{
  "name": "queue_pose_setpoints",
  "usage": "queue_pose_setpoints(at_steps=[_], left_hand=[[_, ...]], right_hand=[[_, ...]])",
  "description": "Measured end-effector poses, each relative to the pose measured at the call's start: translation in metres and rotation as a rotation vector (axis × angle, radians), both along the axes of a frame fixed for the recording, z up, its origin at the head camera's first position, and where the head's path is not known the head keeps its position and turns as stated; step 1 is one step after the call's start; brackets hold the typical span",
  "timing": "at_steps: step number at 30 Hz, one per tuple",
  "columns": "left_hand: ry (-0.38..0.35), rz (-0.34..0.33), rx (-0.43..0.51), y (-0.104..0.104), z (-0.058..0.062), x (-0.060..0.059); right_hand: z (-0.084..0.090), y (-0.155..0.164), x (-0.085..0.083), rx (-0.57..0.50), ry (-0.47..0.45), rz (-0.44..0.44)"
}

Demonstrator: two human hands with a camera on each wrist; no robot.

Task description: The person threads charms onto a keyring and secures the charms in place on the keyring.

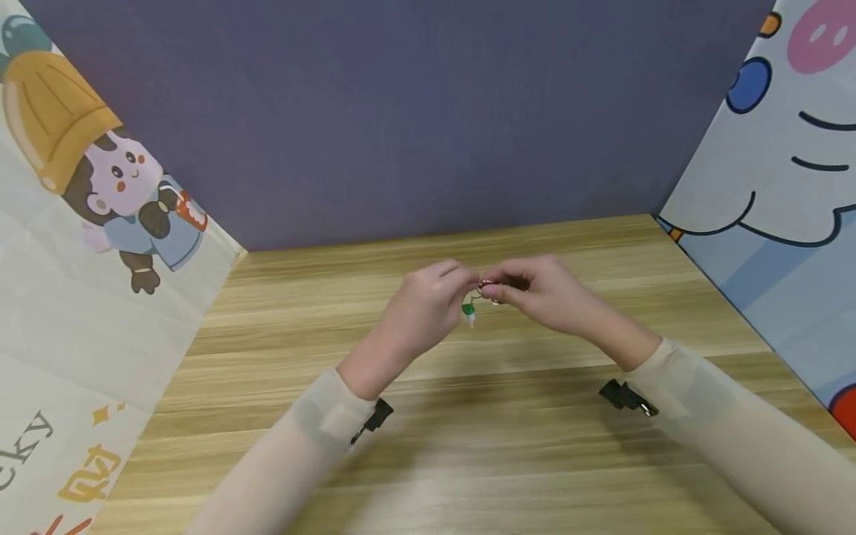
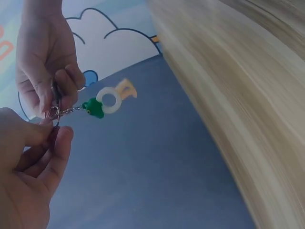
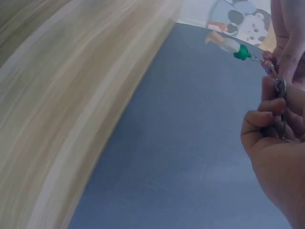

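Both hands raised above the wooden desk (image 1: 508,446), meeting near its middle, fingertips together.

Left hand (image 1: 428,305): fingers curled, thumb and forefinger pinching a small metal key ring (image 2: 54,113). Left wrist view shows the grip closed on the ring from below.

Right hand (image 1: 545,293): fingers also curled, pinching the same ring from the opposite side. Right wrist view shows the ring edge-on between its fingertips, with the left hand's fingers just beyond. Both grips closed on the ring; the two hands touch or nearly touch at that point.

A short chain (image 2: 74,109) runs from the ring to a small charm (image 2: 107,101): green piece next to the chain, then a white ring-shaped part, then a pale orange tip. The charm hangs free of both hands, clear of the desk. In the head view it shows as a green and white speck just under the fingertips. The right wrist view has it sticking out towards the panel behind.

Surroundings: purple back wall (image 1: 414,119); cartoon panel with a hatted figure (image 1: 100,163) at left; cartoon elephant panel (image 1: 789,148) at right. Pale sleeves on both forearms, a black clip at each wrist. Wrist views are motion-blurred along the desk.
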State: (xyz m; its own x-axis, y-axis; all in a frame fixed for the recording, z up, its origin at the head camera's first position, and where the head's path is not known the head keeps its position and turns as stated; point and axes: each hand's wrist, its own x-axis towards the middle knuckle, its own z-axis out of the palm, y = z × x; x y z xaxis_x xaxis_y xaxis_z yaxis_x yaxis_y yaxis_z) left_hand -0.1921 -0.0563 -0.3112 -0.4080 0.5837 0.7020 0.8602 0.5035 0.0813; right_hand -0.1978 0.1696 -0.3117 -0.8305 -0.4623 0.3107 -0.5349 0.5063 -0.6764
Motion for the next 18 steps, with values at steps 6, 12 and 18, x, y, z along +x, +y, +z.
queue_pose_setpoints(at_steps=[6, 12, 18], left_hand=[[0.103, 0.037, -0.152, -0.002, -0.0055, -0.004], [0.205, 0.07, -0.236, -0.0035, -0.0064, -0.0051], [0.227, 0.067, -0.218, -0.0046, -0.0075, -0.0066]], right_hand=[[-0.0032, -0.0008, -0.0059, 0.031, -0.053, 0.006], [-0.0043, -0.0014, -0.0078, 0.037, -0.038, 0.022], [-0.0042, -0.0035, -0.0087, 0.038, -0.021, 0.031]])
